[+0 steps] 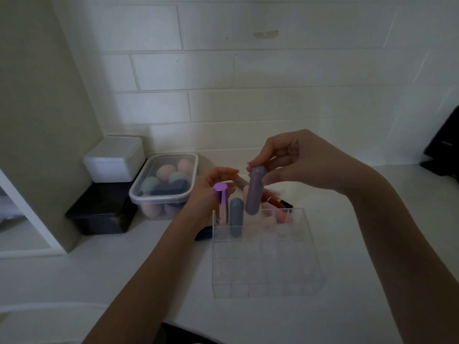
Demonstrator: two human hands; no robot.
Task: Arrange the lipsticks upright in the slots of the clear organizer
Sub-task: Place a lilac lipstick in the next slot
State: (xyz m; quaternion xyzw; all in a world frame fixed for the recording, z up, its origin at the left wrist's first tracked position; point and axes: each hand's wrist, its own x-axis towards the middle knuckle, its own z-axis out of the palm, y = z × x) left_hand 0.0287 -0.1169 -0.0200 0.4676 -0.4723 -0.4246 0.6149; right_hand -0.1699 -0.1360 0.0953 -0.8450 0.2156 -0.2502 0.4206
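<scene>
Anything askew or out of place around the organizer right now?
Nothing damaged or spilled. The right hand holds a lilac lipstick at a slight tilt over the organizer, not yet seated. Several lipsticks lie loose behind it. Two others stand upright in the back row.

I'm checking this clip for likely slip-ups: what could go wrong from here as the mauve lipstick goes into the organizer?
1. The right hand pinches only the top of the mauve lipstick, which leans slightly; its base could catch a slot wall of the clear organizer instead of dropping in.
2. It comes down close beside the grey-blue lipstick and the metallic purple lipstick; a nudge might tip them.
3. The left hand hovers open near them and could brush one.
</scene>
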